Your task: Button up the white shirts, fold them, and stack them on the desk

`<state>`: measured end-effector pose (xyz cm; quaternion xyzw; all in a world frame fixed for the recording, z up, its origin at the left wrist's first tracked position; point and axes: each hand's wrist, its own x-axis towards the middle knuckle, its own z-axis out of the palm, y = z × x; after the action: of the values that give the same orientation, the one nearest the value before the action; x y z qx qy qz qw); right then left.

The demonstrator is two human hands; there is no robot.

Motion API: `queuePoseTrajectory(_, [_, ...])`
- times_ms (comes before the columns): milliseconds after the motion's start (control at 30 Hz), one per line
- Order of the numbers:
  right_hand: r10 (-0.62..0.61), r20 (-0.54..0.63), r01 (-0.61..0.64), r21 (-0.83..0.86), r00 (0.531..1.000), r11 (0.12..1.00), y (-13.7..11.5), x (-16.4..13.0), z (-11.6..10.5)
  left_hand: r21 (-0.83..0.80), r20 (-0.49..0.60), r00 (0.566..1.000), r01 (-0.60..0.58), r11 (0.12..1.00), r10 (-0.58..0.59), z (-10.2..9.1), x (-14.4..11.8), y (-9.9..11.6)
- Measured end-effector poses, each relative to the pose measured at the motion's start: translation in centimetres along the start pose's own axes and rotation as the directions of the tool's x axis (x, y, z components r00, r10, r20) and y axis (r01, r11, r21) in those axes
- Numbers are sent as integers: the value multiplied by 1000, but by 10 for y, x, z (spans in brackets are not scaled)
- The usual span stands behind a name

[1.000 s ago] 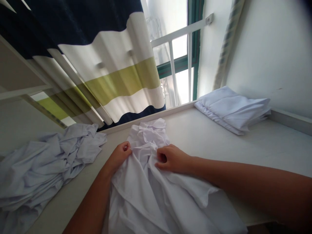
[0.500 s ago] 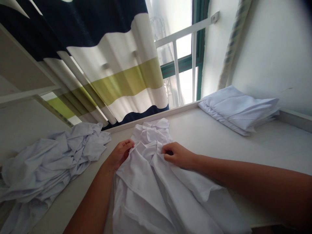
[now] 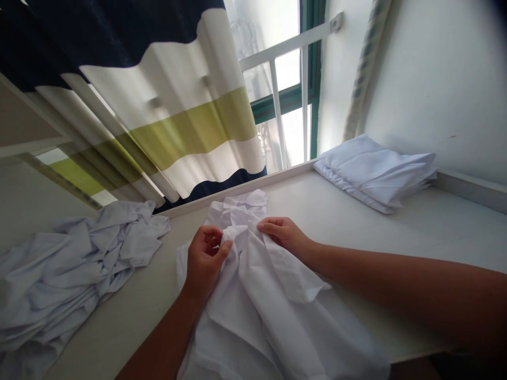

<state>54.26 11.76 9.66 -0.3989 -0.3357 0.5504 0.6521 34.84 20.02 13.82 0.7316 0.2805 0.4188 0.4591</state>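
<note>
A white cloth garment [image 3: 253, 295] lies spread in loose folds before me, its gathered far end towards the window side. My left hand [image 3: 206, 253] pinches its fabric between thumb and fingers on the left side of the gathers. Opposite, my right hand [image 3: 283, 232] grips the cloth between thumb and fingers, and the fabric bunches between both hands. The near part of the garment hangs down towards me past the surface's front edge. What kind of garment it is I cannot tell for sure.
A crumpled heap of white cloth [image 3: 91, 269] lies on the left. At the back right, a folded white stack [image 3: 372, 171] rests on the white surface [image 3: 435, 232]. A striped curtain [image 3: 186, 126], a white railing [image 3: 277, 105] and a low rim border the far side.
My left hand has moved right and turned over, pulling the garment's left side inward. My right hand has shifted slightly up the cloth. The whole view has moved a little to the right.
</note>
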Motion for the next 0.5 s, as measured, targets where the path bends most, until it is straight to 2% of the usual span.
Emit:
queuePoseTrajectory(67, [10, -11, -11, -20, 1000, 1000, 0, -2, 2, 71, -51, 998, -39, 997, 42, 5, -8, 5])
queuePoseTrajectory(133, [0, 11, 1, -62, 1000, 998, 1, -4, 4, 110, -46, 997, -57, 992, 62, 10, -15, 8])
queuePoseTrajectory(267, [-69, 51, 78, -187, 996, 979, 3, -4, 2, 120, 80, 996, -56, 991, 47, 20, -25, 8])
queuePoseTrajectory(333, [-91, 72, 104, -215, 993, 971, 4, -3, 0, 98, 146, 989, -9, 995, -5, 24, -26, 6])
queuePoseTrajectory(433, [-55, 77, 65, -129, 996, 990, 6, -3, 0, 27, 161, 981, 106, 994, -109, 26, -24, 1])
queuePoseTrajectory(500, [-16, 79, 19, -40, 997, 999, 7, -4, 1, -28, 131, 983, 130, 991, -126, 27, -22, -3])
